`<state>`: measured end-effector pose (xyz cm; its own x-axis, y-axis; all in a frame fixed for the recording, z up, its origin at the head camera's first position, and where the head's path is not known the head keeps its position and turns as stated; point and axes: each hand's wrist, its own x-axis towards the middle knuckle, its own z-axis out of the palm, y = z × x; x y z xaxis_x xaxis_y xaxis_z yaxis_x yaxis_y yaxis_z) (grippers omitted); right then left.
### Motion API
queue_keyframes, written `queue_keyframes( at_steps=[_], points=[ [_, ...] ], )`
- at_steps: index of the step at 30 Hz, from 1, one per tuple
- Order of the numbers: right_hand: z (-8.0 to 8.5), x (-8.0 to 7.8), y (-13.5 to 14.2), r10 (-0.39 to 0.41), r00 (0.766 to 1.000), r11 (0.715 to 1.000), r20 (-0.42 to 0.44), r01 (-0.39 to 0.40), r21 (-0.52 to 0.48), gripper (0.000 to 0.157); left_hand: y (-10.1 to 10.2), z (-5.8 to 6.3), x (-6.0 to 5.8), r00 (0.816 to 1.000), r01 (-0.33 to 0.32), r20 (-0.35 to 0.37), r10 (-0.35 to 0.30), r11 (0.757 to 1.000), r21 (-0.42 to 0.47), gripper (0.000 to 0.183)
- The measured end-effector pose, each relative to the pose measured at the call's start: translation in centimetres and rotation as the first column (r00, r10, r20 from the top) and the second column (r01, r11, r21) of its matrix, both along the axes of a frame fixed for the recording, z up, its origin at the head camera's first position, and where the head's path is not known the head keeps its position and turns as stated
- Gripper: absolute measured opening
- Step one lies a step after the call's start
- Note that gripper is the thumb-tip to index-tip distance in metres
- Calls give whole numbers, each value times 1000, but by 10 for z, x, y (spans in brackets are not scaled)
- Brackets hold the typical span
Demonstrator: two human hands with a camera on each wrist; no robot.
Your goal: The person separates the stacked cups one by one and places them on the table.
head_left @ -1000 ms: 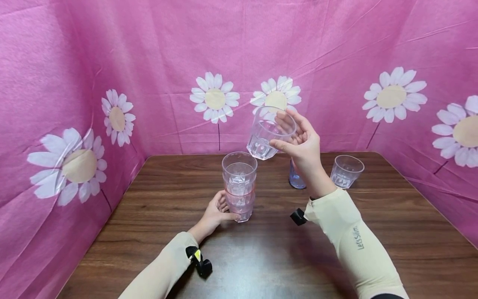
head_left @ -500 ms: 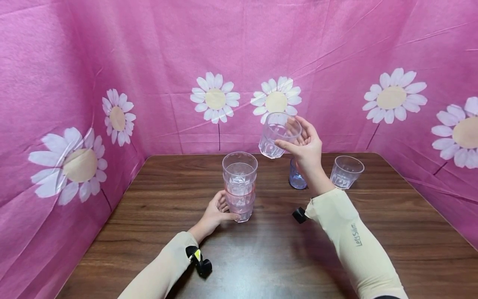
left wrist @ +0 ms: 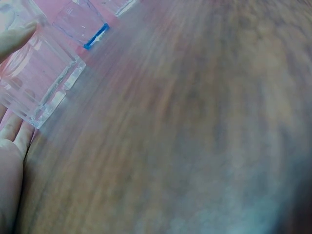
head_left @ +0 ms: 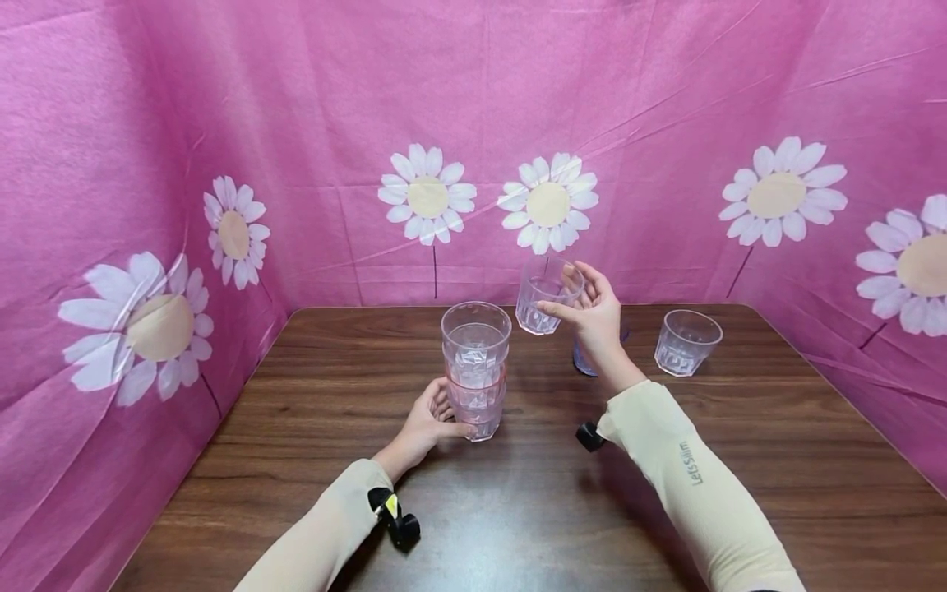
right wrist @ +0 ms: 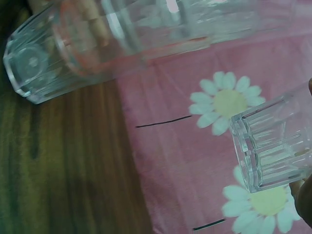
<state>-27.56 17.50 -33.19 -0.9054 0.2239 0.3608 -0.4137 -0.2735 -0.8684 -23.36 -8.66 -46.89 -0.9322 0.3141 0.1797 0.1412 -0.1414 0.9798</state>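
A stack of nested clear plastic cups [head_left: 476, 329], one with a reddish band, stands upright on the table in the head view. My left hand [head_left: 420, 429] holds it near the base, thumb in front and fingers behind; the left wrist view shows the thumb across the lowest cup [left wrist: 46, 80]. To the right of the stack, my right hand [head_left: 598, 319] grips a single clear cup [head_left: 538, 306] between thumb and fingers, slightly tilted. The right wrist view shows that cup [right wrist: 268, 146] apart from the stack [right wrist: 161, 29]. Only a sliver of my right hand [right wrist: 305, 202] appears there.
A blue-tinted cup [head_left: 583, 362] stands behind my right hand, mostly hidden by it. Farther right, another clear cup [head_left: 686, 345] stands on the brown wooden table [head_left: 503, 510]. Pink cloth [head_left: 318, 99] printed with large daisies rises behind the table and along both sides.
My right hand has come down with its clear cup, after first shifting right, away from above the stack. My left hand and the stack have stayed in place.
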Motion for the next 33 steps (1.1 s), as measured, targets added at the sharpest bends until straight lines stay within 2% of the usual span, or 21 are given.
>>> queue_keyframes(
  at_steps=[12, 21, 33],
  points=[
    [-34, -9, -6, 19, 997, 998, 78, -24, 63, 88, 1, 2, 2, 1000, 0, 1, 0, 1000, 5, 72],
    [-50, -13, -8, 12, 993, 995, 116, -23, 95, 89, 0, 2, 2, 1000, 10, -5, -10, 1000, 6, 72],
    [-70, -17, -9, -7, 979, 980, 203, -34, 197, 90, -1, 2, 2, 1000, 19, -17, -19, 1000, 10, 70]
  ],
)
